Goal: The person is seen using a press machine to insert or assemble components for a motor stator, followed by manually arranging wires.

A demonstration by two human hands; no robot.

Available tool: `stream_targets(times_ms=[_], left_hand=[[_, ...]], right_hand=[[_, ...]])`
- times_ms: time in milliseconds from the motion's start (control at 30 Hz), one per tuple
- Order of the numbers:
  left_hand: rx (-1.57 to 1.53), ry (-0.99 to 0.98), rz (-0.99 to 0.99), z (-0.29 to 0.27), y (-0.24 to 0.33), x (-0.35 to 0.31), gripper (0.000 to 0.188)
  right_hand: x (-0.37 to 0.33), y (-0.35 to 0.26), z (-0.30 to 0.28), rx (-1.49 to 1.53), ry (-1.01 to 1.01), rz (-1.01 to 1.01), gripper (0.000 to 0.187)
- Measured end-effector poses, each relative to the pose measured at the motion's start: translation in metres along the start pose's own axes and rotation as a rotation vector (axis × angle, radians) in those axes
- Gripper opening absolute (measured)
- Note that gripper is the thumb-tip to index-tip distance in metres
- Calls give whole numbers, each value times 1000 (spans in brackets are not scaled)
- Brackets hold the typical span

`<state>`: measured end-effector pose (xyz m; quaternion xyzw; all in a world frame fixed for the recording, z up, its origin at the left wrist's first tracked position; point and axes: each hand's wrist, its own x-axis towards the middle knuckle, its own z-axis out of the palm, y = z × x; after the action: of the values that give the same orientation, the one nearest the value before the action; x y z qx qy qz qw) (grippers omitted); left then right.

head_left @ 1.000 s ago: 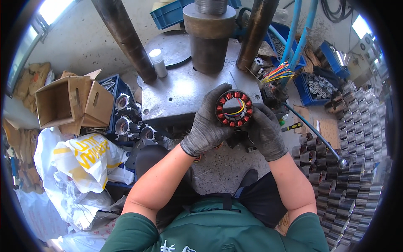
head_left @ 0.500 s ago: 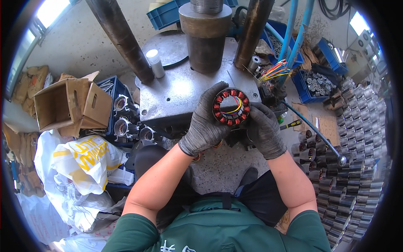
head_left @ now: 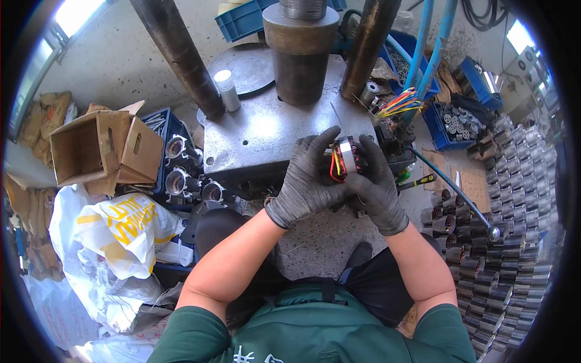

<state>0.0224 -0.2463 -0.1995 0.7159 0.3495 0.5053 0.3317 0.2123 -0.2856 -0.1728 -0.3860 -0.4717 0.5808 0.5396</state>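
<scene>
Cluttered workshop floor surrounds a steel press surface (head_left: 266, 136), where a seated worker's gloved left hand (head_left: 308, 181) and right hand (head_left: 378, 190) close together on one wound stator (head_left: 344, 158), held edge-up just above the plate, near its front edge. Judged from this, the part is not yet seated under the ram (head_left: 301, 51). Three similar wound parts sit in a crate (head_left: 158, 130) at left; stacked metal cylinders (head_left: 502, 242) at right are too many to count.

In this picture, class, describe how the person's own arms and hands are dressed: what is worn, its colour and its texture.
Both the left hand and the right hand wear dark grey knitted work gloves with ribbed cuffs ending at the wrists. The forearms are bare. Short dark green sleeves cover the upper arms, part of a green top.
</scene>
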Motion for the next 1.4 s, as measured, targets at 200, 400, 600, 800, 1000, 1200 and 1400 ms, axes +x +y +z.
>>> stream_targets(times_ms=[200, 400, 600, 800, 1000, 1200, 1400], left_hand=[[-864, -1, -335, -17, 12, 0, 76], [-637, 120, -447, -32, 3, 11, 49], [-502, -130, -479, -36, 7, 12, 51], [-423, -273, -465, -40, 3, 16, 54], [-468, -256, -356, -33, 7, 12, 41], [101, -367, 63, -35, 3, 12, 48], [115, -337, 126, -34, -1, 13, 35]], right_hand=[[14, -5, -10, 81, -81, 12, 58], [10, 10, -11, 57, -10, 84, 33], [8, 8, -14, -56, -181, 85, 54], [11, 0, -13, 180, -192, 449, 79], [13, 7, -10, 98, -115, 321, 71], [9, 9, -26, -111, -133, 312, 64], [13, 11, -29, 24, -136, 375, 64]])
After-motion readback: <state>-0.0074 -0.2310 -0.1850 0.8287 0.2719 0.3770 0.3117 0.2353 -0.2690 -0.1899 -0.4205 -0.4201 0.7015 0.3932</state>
